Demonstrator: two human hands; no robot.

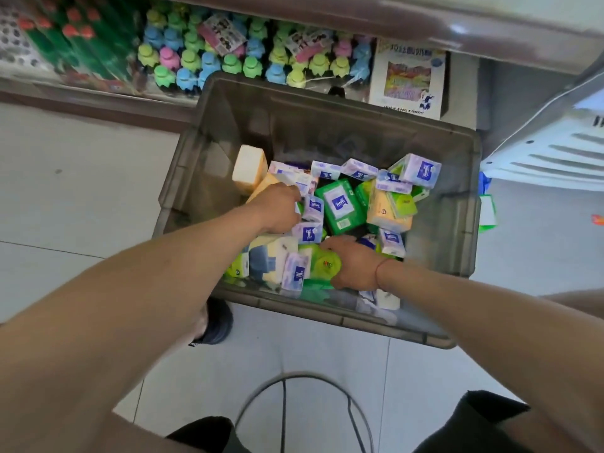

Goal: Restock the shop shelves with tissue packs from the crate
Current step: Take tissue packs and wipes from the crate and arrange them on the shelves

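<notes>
Head view only. Both hands are down inside the crate, among the loose tissue packs.

Right hand: curled round a lime-green pack, fingers over its far edge, thumb at the near edge. The pack sticks out left of the palm, long axis roughly across the fingers.

Left hand: knuckles up, fingertips hidden. It touches the white-purple packs just right of the fingers; cannot tell whether they are pinched.

The big green pack lies just right of those, ahead of the right hand, long axis running away from the person.

The shelf is ahead of both grips, beyond the crate's far wall. Judgement: the right hand's hold looks secure, so the move is up, then forward.
</notes>
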